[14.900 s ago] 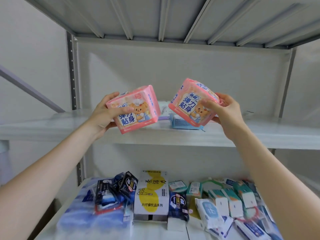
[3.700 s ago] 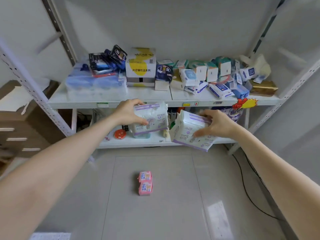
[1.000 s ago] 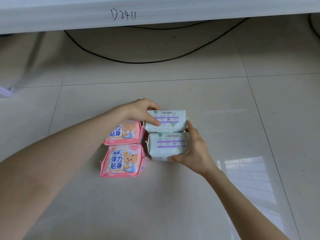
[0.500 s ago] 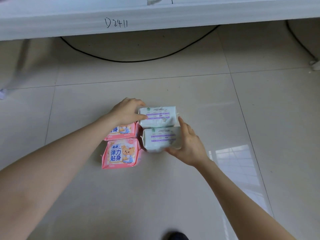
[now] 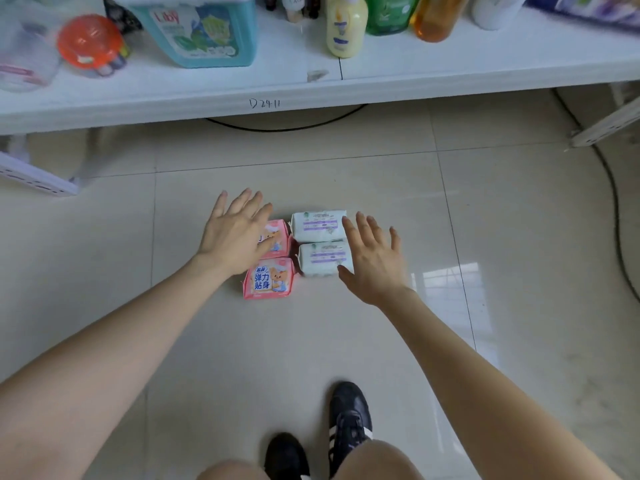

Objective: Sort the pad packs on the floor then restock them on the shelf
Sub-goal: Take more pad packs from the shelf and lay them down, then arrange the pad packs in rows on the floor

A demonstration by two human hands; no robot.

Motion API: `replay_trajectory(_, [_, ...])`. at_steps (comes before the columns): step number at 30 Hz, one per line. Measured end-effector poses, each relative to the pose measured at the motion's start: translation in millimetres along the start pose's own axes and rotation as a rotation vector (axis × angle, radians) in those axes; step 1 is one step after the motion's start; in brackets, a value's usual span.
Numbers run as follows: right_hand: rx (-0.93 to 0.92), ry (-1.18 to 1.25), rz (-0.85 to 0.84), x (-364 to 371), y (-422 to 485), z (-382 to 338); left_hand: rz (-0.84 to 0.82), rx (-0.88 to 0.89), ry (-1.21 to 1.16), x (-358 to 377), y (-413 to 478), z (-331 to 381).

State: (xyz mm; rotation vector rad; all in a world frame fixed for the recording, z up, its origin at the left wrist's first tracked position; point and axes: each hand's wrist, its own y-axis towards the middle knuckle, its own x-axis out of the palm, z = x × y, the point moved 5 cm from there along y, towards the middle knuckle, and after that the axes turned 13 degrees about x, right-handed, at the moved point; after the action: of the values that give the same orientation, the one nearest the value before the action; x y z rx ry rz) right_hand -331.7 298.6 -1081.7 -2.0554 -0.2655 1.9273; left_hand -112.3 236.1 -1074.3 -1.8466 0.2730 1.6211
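Four pad packs lie side by side on the tiled floor. On the left are two pink packs, the near one (image 5: 270, 279) with a bear picture and the far one (image 5: 277, 237) partly hidden under my left hand (image 5: 235, 237). On the right are two pale green-white packs with purple labels, the far one (image 5: 318, 225) and the near one (image 5: 323, 260). My left hand hovers flat with fingers spread above the far pink pack. My right hand (image 5: 372, 261) is spread just right of the pale packs, holding nothing.
The low white shelf (image 5: 346, 88) marked D2411 runs across the top, carrying a teal detergent box (image 5: 201, 29), an orange round container (image 5: 90, 41) and several bottles (image 5: 346, 26). A black cable (image 5: 614, 209) curves along the right. My black shoes (image 5: 348, 420) stand near the bottom.
Both hands let go of the pale packs and lifted away with fingers spread. The camera rose and pulled back, bringing the low shelf and my shoes into view.
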Motion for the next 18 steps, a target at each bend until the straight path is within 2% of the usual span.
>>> replay_trajectory(7, [-0.005, -0.044, 0.012, -111.5, -43.6, -5.3, -0.050, -0.016, 0.066, -98.5, -55.4, 11.5])
replay_trajectory(18, [0.002, -0.103, 0.070, -303.4, -135.5, -14.2, -0.024, -0.033, 0.059, -287.3, -151.5, 48.9])
